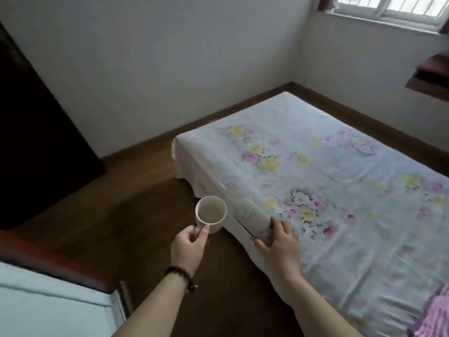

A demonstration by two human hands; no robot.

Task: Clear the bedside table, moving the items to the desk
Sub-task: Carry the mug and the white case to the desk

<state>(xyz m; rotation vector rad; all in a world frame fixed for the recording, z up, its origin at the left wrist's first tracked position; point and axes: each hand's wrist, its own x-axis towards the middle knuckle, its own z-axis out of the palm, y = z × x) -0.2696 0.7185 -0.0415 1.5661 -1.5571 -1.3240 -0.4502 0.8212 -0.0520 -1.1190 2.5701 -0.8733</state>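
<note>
Bed [340, 181] with floral sheet fills my right side, wooden floor [121, 203] to its left. My right hand [279, 242] has fingers curled round the near end of a pale cylindrical bottle [250, 217], held tilted over the bed's edge. My left hand [189, 246] pinches the handle of a white mug [211, 212], upright above the floor, beside the bottle

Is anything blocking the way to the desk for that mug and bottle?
The desk is not in view, so I cannot tell the full path. The left hand holds the mug over bare floor; the right hand holds the bottle at the bed edge. Nothing visible blocks them nearby.
</note>
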